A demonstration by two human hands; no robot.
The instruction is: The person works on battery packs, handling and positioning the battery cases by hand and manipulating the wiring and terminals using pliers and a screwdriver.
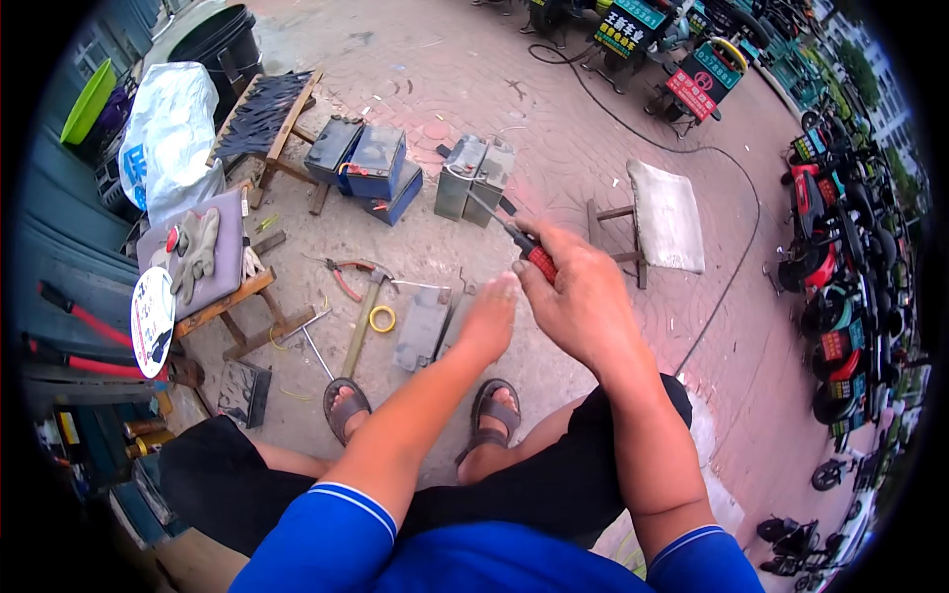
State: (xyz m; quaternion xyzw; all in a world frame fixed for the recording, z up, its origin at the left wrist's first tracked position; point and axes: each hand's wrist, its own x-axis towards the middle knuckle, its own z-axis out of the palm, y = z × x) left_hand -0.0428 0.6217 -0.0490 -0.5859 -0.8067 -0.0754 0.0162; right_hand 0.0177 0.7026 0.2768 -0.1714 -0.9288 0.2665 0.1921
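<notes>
My right hand [568, 292] grips a screwdriver [534, 253] by its red-and-black handle, its shaft pointing up and away, over the standing pair of grey batteries [455, 183] in the picture. My left hand [486, 311] is just left of it, fingers blurred, above another grey battery [417, 331] lying on the ground between my sandalled feet. Left of that lie a hammer [368, 316], red-handled pliers [343, 282], a yellow tape roll [382, 318] and a metal T-handled tool [316, 351].
Blue-and-grey batteries [376, 163] stand ahead. Wooden stools, one with a purple cushion and gloves [198, 247], one with a white pad [664, 217], flank me. A white sack [168, 138] and black bucket [213, 49] are left. Parked scooters [835, 277] line the right; a cable [741, 178] crosses the paving.
</notes>
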